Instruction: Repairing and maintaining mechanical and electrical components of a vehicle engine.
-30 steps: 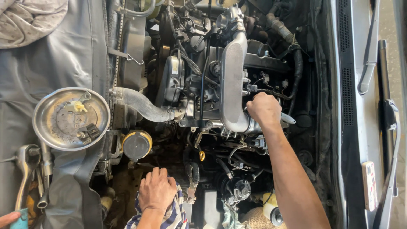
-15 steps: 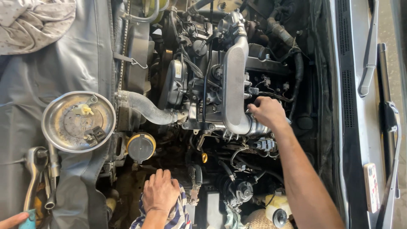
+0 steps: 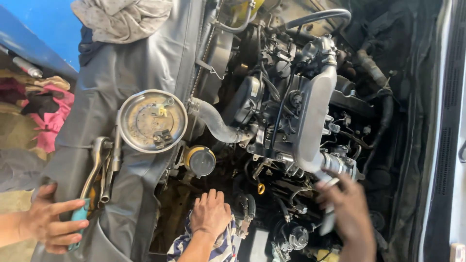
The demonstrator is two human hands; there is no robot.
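I look down into an open engine bay. My left hand [image 3: 211,212], with a striped cuff at the wrist, lies palm down with fingers spread on parts low in the bay, just below a yellow-rimmed cap [image 3: 200,161]. My right hand [image 3: 345,209] is blurred with motion, just below the near end of the silver intake pipe [image 3: 313,116]. A pale shape shows under its fingers; I cannot tell whether it grips anything.
Another person's hand [image 3: 48,224] at the lower left holds a teal object over a grey fender cover [image 3: 121,58]. On the cover lie a round metal tray [image 3: 152,121] with small parts and some wrenches [image 3: 99,167]. A rag [image 3: 121,17] lies at the top.
My right hand has come off the intake pipe's end and moved down toward me. The other person's hand has come further into view at the left. My left hand has stayed put.
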